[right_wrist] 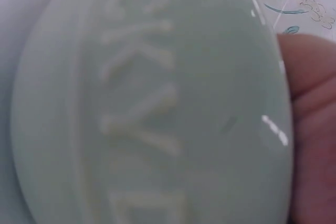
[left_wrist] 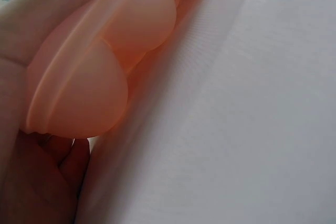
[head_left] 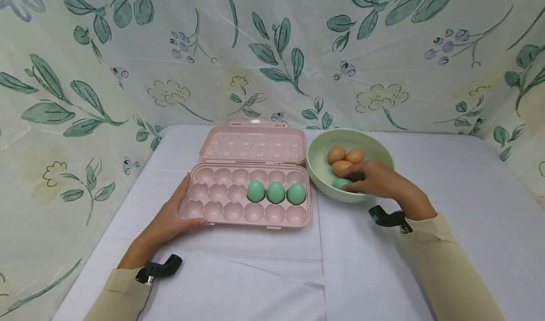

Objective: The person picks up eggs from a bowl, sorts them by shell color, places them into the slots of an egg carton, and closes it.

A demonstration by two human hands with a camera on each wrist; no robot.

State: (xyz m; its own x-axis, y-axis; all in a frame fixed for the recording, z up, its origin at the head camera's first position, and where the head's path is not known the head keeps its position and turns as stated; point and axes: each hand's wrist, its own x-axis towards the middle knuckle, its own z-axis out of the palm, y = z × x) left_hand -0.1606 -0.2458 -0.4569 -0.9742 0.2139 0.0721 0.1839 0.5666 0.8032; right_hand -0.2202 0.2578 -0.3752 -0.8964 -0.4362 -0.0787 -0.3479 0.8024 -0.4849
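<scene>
A pink plastic egg carton (head_left: 218, 192) lies with its lid (head_left: 253, 143) folded back. Three green eggs (head_left: 276, 192) sit side by side in its middle row, toward the right. My left hand (head_left: 168, 219) grips the carton's left end, thumb along the front edge; the left wrist view shows its rounded cups (left_wrist: 84, 93) from below. Inside the light green bowl (head_left: 379, 148), my right hand (head_left: 376, 179) pinches a green egg (head_left: 340, 183), partly hidden by the fingers. Three brown eggs (head_left: 337, 154) lie behind it. The bowl's outer wall (right_wrist: 210, 77) fills the right wrist view.
A white cloth (head_left: 238, 273) covers the table, with a crease running down near the middle. The bowl stands against the carton's right side. A leaf-patterned curtain (head_left: 255, 84) hangs behind and at the sides.
</scene>
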